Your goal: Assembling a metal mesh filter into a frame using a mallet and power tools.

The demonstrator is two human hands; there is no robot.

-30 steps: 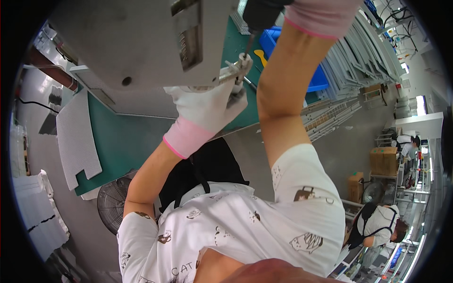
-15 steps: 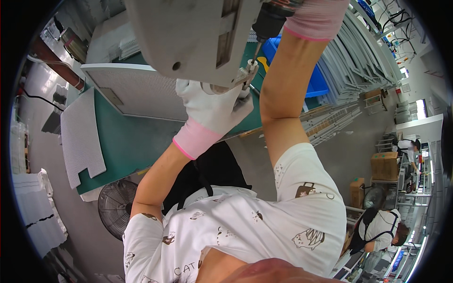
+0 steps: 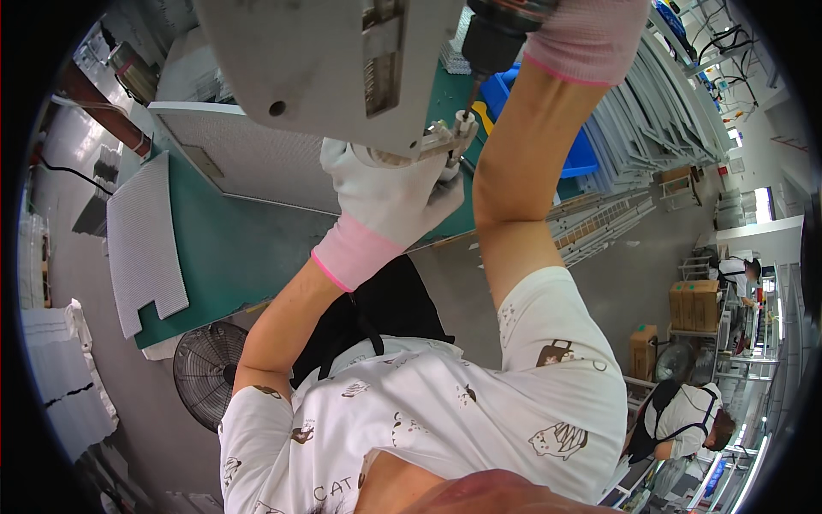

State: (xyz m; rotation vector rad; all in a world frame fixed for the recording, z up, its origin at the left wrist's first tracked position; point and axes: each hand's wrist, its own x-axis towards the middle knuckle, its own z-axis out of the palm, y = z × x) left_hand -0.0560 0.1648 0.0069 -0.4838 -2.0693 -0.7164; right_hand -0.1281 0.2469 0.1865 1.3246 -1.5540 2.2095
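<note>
My left hand [image 3: 390,188], in a white glove with a pink cuff, is closed round the lower end of a long grey metal housing [image 3: 317,60]. Its fingers are partly hidden behind the housing. A small metal bracket with a round post [image 3: 463,124] juts out beside the thumb. At the top edge my right hand [image 3: 591,38], gloved alike, grips a dark power drill [image 3: 501,38], though most of its fingers are cut off or hidden. The thin bit points down at the post, its tip at or just over the post's top.
A framed mesh panel [image 3: 248,163] and a notched mesh sheet [image 3: 145,240] lie on the green table [image 3: 223,265]. A blue bin [image 3: 578,158] and a yellow-handled tool [image 3: 484,117] are beyond. Stacked frames [image 3: 642,103] stand right; a fan [image 3: 205,377] is below left. Two people are at far right.
The housing has shifted slightly left and up. My right hand and the drill have moved a little to the right; my left hand keeps its hold.
</note>
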